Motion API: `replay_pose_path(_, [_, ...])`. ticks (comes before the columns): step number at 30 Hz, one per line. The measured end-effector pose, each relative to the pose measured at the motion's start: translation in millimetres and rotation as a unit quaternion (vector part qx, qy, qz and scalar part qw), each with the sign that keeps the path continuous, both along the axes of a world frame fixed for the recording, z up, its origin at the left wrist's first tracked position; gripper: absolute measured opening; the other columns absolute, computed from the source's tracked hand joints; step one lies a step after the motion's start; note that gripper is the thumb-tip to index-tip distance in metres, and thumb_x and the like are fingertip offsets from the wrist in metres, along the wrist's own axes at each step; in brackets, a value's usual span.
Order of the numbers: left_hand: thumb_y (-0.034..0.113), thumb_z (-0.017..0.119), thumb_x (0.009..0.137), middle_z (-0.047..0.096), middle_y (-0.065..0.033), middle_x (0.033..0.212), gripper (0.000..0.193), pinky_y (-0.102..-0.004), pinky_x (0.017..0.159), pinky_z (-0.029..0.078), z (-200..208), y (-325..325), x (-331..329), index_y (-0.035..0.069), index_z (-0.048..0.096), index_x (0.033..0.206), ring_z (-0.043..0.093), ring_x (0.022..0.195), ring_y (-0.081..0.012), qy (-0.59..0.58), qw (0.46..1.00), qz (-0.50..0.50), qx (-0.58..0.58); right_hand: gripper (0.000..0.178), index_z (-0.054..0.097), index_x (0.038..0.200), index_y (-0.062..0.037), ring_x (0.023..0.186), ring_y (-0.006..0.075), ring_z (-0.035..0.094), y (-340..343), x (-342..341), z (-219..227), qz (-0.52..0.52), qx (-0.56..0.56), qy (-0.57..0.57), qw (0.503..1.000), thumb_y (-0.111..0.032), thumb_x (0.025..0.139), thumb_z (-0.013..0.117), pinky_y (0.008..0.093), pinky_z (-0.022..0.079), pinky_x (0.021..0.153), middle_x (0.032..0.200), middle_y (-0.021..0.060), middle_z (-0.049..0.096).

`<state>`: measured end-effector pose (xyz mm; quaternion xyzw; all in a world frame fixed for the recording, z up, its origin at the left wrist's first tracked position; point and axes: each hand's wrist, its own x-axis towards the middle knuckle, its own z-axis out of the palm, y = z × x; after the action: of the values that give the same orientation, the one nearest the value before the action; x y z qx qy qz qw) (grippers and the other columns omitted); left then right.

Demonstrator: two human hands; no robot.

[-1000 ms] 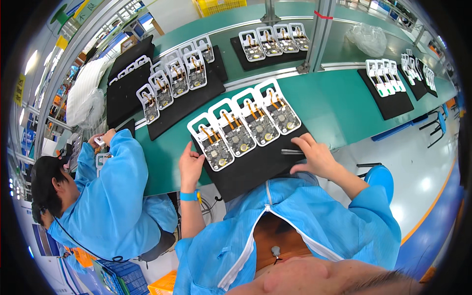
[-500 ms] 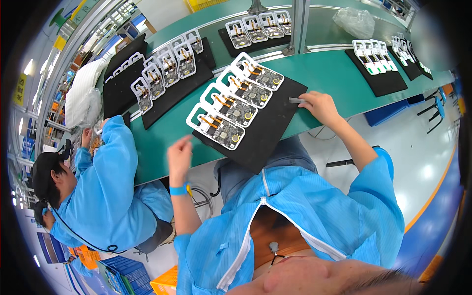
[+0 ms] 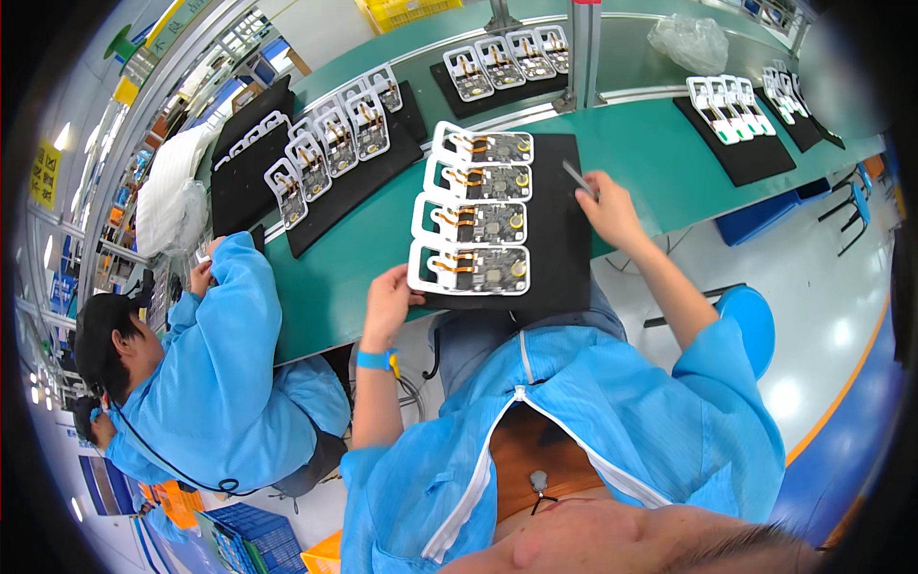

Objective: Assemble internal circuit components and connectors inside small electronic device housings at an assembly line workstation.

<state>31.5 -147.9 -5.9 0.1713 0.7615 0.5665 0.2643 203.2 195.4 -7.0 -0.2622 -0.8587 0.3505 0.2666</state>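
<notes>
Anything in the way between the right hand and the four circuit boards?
Nothing visible. The right hand holds a slim metal tool near the black mat's right edge; only bare mat lies between tool and circuit boards.

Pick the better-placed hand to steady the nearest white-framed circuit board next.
Left, probably: the left hand is right beside that circuit board, while the right hand holds a tweezers-like tool across the black mat.
</notes>
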Motion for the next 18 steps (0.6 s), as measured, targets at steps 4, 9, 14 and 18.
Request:
replay_pose_path(4, [0.007,0.047,0.100,0.068,-0.0125,0.109,0.029,-0.0295,0.084,0.058,3,6,47,-0.005,0.053,0.127,0.068,0.097,-0.0191,-0.114,0.988,-0.083,0.066,0.031,0.061,0.110,0.0043,0.092,0.0435,0.065,53,-47,-2,0.013,0.084,-0.026,0.996,-0.021,0.092,0.063,0.0490,0.050,0.084,0.098,0.0269,0.068])
replay_pose_path(9, [0.001,0.049,0.099,0.062,-0.0184,0.122,0.019,-0.0361,0.099,0.051,-15,43,96,-0.002,0.051,0.117,0.063,0.115,-0.0275,-0.253,0.938,-0.132,0.195,0.030,0.064,0.112,-0.0028,0.102,0.0392,0.065,88,-115,-3,0.097,0.035,-0.084,0.991,-0.026,0.093,0.063,0.0432,0.050,0.089,0.105,0.0220,0.069])
replay_pose_path(14, [0.000,0.051,0.098,0.059,-0.0191,0.130,0.016,-0.0332,0.101,0.050,-6,82,117,-0.002,0.055,0.114,0.058,0.123,-0.0267,-0.281,0.909,-0.217,0.217,0.030,0.069,0.109,-0.0069,0.102,0.0348,0.065,95,-148,-9,0.136,0.025,-0.018,0.990,-0.031,0.094,0.060,0.0412,0.050,0.088,0.105,0.0185,0.070])
replay_pose_path(18, [0.010,0.053,0.100,0.065,-0.0154,0.120,0.018,-0.0325,0.088,0.056,40,46,54,-0.001,0.062,0.111,0.066,0.108,-0.0250,-0.164,0.939,-0.248,0.171,0.031,0.073,0.101,-0.0076,0.080,0.0281,0.067,92,-59,3,-0.031,-0.028,0.055,0.998,-0.035,0.092,0.061,0.0387,0.050,0.073,0.085,0.0150,0.071])
